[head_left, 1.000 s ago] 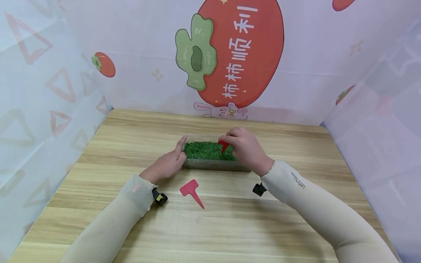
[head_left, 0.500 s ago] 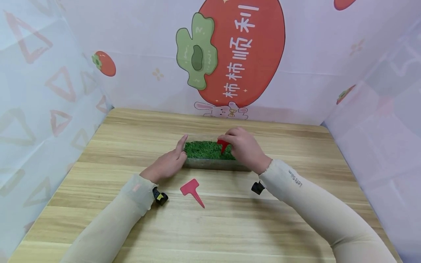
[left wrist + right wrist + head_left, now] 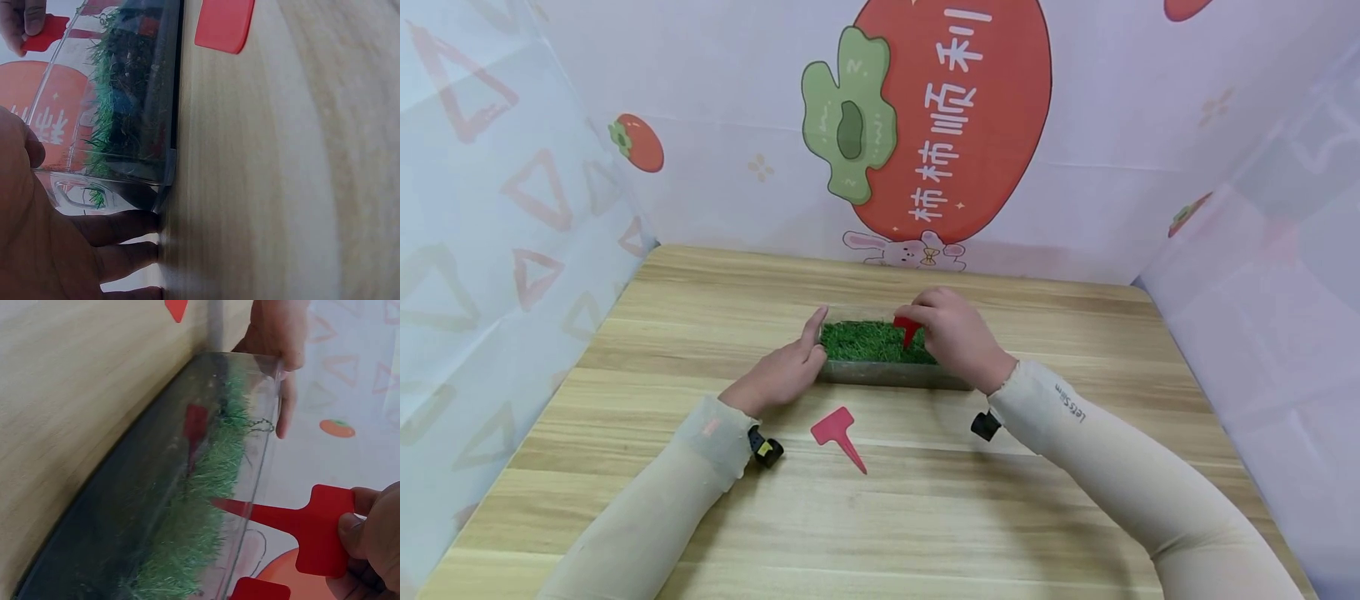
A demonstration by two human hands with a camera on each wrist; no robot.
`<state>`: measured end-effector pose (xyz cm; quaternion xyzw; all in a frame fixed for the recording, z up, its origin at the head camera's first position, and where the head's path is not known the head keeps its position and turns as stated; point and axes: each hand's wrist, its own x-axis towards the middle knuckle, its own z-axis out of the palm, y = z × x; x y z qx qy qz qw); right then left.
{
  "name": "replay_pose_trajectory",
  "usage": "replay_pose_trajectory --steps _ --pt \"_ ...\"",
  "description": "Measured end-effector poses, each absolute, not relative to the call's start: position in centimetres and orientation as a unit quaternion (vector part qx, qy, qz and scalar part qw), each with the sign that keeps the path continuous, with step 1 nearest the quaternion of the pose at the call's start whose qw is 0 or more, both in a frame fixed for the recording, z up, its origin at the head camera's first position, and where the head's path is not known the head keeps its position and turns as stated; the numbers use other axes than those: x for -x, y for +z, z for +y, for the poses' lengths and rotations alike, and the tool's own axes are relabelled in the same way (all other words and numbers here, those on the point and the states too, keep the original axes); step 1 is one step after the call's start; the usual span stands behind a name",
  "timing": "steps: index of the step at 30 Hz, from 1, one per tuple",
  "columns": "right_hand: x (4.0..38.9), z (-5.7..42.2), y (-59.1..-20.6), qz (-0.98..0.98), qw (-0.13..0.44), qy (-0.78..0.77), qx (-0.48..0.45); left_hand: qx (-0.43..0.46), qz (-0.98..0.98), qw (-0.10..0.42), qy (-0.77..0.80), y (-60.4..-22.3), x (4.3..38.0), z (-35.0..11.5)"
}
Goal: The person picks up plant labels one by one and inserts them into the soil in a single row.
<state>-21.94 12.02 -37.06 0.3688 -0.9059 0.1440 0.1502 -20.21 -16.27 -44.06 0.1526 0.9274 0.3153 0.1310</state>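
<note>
A clear, long box (image 3: 880, 375) holds green artificial grass (image 3: 865, 340) over dark filling. My right hand (image 3: 958, 333) pinches the broad head of a red T-shaped plant label (image 3: 325, 531) between thumb and fingers. Its pointed stem slants down, the tip right at the grass in the right wrist view. At the box's left end, my left hand (image 3: 782, 371) rests against the wall, fingers fairly straight, one fingertip at the rim. A second red plant label (image 3: 837, 429) lies flat on the table in front of the box.
Another red label head (image 3: 259, 590) shows low in the right wrist view, beyond the box wall; the right hand hides that spot in the head view. The wooden table (image 3: 880, 533) meets printed cloth walls (image 3: 715, 200) at the back and sides.
The right hand and its label have shifted very slightly left. The left hand, the box and the label on the table stay about where they were.
</note>
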Motion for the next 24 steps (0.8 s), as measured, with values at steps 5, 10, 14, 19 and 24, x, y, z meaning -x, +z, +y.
replay_pose_trajectory --steps 5,10,14,19,24 --pt "22.06 12.12 -37.18 -0.907 0.148 0.143 -0.366 -0.154 0.926 0.133 0.318 -44.10 20.21 -16.25" --pt "22.00 12.22 -37.14 -0.908 0.147 0.148 -0.362 -0.152 0.923 0.141 0.325 -44.22 20.22 -16.21" --pt "22.01 12.31 -36.79 -0.908 0.150 0.154 -0.360 -0.149 0.924 0.138 0.325 -44.17 20.20 -16.22" --pt "22.25 12.23 -36.84 -0.906 0.159 0.153 -0.361 -0.143 0.922 0.139 0.333 -44.02 20.22 -16.28" --pt "22.45 11.93 -37.31 -0.910 0.142 0.135 -0.366 -0.139 0.921 0.147 0.333 -43.82 20.18 -16.33"
